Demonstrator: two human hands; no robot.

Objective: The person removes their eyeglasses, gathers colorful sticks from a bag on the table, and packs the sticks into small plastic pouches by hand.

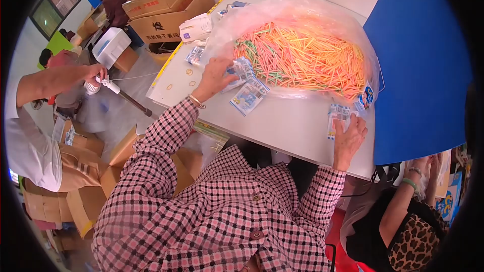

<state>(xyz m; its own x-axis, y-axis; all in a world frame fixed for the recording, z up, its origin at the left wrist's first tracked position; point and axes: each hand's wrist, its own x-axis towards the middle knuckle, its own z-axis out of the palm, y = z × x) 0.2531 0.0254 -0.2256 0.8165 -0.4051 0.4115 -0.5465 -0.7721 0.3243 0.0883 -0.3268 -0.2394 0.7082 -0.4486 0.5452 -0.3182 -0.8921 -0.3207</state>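
Observation:
A large clear plastic bag lies open on the white table, heaped with thin pink, orange, yellow and green sticks. My left hand is at the bag's near left side, thumb and fingers closed on the edge of a small blue-and-white packet. Just in front of it another printed packet lies flat, touching the first. Near the table's right front edge, my right hand grips a similar packet with bent fingers. A round blue label shows at the bag's right corner.
Rubber bands, another packet and a white carton are on the table's left. A blue panel borders its right side. Cardboard boxes stand behind. At left, a person's hand holds a white-headed pole; another person's arm is at right.

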